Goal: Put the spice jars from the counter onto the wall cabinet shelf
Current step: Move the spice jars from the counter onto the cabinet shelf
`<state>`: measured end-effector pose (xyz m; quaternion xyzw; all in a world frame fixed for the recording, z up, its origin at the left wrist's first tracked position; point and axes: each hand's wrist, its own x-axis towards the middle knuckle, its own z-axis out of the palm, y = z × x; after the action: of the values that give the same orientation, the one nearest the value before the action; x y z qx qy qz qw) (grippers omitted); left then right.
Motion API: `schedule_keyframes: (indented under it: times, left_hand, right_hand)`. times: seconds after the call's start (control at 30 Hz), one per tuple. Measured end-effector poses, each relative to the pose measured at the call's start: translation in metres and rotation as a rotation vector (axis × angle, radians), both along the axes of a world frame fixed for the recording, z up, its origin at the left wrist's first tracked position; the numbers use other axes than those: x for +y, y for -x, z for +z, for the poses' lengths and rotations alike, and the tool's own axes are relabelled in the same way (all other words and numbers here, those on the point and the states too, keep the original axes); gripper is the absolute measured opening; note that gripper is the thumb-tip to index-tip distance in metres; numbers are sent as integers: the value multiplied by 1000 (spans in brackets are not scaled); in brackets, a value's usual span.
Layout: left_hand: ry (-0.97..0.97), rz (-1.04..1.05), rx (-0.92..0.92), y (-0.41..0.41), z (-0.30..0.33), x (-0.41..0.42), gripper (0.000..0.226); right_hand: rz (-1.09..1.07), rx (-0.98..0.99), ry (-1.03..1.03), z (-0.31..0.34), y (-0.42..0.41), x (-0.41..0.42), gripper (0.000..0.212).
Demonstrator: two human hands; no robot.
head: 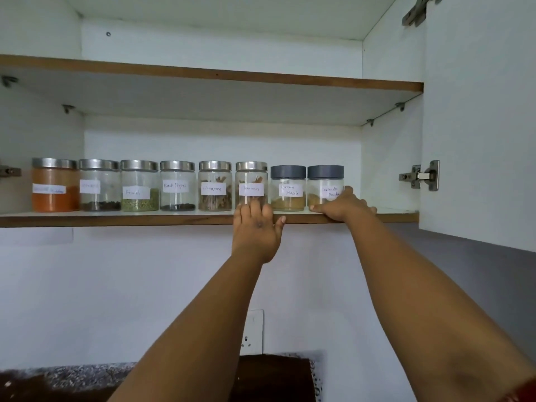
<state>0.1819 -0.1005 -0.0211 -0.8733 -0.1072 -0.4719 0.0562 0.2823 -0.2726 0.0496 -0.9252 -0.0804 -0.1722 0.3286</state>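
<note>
Both arms reach up from below: the left hand [256, 227], fingers straight, touches the base of the cinnamon jar [251, 185], while the right hand [343, 206] lies flat on the shelf [116, 219] edge against the coriander jar [325, 185]. Beyond them, eight spice jars stand in one row on the wall cabinet's lower shelf.

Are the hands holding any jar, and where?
No jar is gripped. The left hand touches the cinnamon jar's base with straight fingers; the right hand rests against the coriander jar's lower side.
</note>
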Motion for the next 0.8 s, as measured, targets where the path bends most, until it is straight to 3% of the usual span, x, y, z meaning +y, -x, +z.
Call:
schedule_keyframes:
  times: [0.1,0.27,0.47,0.57,0.7,0.8]
  left_hand:
    - [-25,24,14,0,1,0,50]
    - [-24,37,29,0,3,-1,51]
    - [-20,63,80,4,6,-4,53]
    - [-32,80,235,9,17,-1,55]
    - [-83,159,444,14,29,1,76]
    - [-108,141,342,25,10,-8,85]
  right_hand:
    - [-3,29,14,-1,2,-1,126]
    - [-20,4,8,-5,10,0,137]
    - [-35,-133,77,-21,16,-2,123]
    - [-16,-151,104,-31,21,-4,116]
    - [84,-126,99,-50,36,-4,105]
    - [137,-154,160,-68,51,-9,97]
